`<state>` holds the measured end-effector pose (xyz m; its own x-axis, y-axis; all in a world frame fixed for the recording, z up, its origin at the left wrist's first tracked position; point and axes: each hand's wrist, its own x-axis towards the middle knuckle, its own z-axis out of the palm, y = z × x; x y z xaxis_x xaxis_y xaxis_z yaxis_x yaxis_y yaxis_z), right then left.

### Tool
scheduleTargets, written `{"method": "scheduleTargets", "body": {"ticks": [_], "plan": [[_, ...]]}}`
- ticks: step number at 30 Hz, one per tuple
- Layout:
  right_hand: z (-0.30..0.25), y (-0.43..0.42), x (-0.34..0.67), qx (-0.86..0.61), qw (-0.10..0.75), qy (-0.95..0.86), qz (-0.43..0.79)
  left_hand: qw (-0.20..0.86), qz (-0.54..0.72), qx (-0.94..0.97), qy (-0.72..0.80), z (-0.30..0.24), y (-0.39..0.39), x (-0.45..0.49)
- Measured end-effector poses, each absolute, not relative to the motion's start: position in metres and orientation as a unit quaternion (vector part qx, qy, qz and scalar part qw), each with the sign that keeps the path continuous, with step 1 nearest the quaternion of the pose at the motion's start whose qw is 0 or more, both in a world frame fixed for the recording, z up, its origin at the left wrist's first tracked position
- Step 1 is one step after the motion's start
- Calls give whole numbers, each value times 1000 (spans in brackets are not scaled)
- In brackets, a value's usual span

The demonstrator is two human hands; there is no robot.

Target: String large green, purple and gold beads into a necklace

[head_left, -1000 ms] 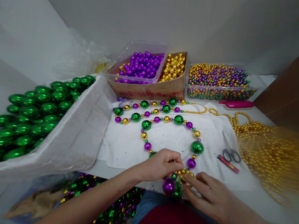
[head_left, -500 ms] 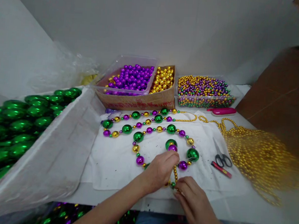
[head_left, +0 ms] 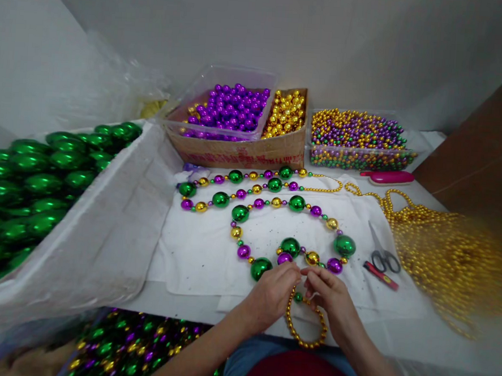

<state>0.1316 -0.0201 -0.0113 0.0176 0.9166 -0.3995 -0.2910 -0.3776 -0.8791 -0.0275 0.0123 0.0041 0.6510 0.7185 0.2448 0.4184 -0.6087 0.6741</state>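
A bead necklace [head_left: 261,269] of large green, purple and gold balls curves over the white cloth [head_left: 195,264]. My left hand [head_left: 274,291] is closed in a pinch on it, just below a purple ball. Fingertip to fingertip with it, my right hand [head_left: 330,289] also pinches the necklace; the exact spot is hidden by the fingers. From between both hands a loop of small gold beads [head_left: 305,343] hangs toward the table's front edge, with a small green bead near its top. Farther back on the cloth lies a second bead necklace [head_left: 221,199] with a gold strand end.
Scissors [head_left: 385,261] and a red cutter [head_left: 380,275] lie at right, beside a heap of gold bead strands [head_left: 443,251]. Behind stand a cardboard box [head_left: 236,154], a tub of small mixed beads [head_left: 359,159] and a pink tool [head_left: 391,177]. A foam box [head_left: 116,225] holds green balls at left.
My hands have come together, the right moving up to meet the left. The gold strand now hangs as a round loop beneath them. The camera view has shifted slightly.
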Motion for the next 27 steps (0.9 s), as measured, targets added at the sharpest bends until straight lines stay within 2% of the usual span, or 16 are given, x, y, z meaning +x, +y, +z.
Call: {"method": "scheduleTargets", "body": {"ticks": [5, 8, 12, 16, 20, 24, 27], "plan": [[-16, -21, 137, -545, 463, -474, 514, 313, 262, 850, 332, 2, 10, -29], [-16, -18, 148, -537, 434, -513, 510, 346, 280, 824, 351, 3, 10, -31], [-15, -15, 161, -495, 429, -443, 612, 394, 317, 755, 418, 0, 6, -37], [-18, -13, 152, -366, 488, -246, 754, 422, 322, 732, 427, -3, -1, -37], [-25, -9, 137, -286, 545, -133, 777, 470, 376, 653, 460, -3, -6, -41], [-32, -8, 137, -292, 553, -131, 769, 555, 448, 497, 494, -7, -15, -49], [-32, -9, 139, -303, 555, -137, 762, 643, 490, 361, 465, -9, -25, -47]]}}
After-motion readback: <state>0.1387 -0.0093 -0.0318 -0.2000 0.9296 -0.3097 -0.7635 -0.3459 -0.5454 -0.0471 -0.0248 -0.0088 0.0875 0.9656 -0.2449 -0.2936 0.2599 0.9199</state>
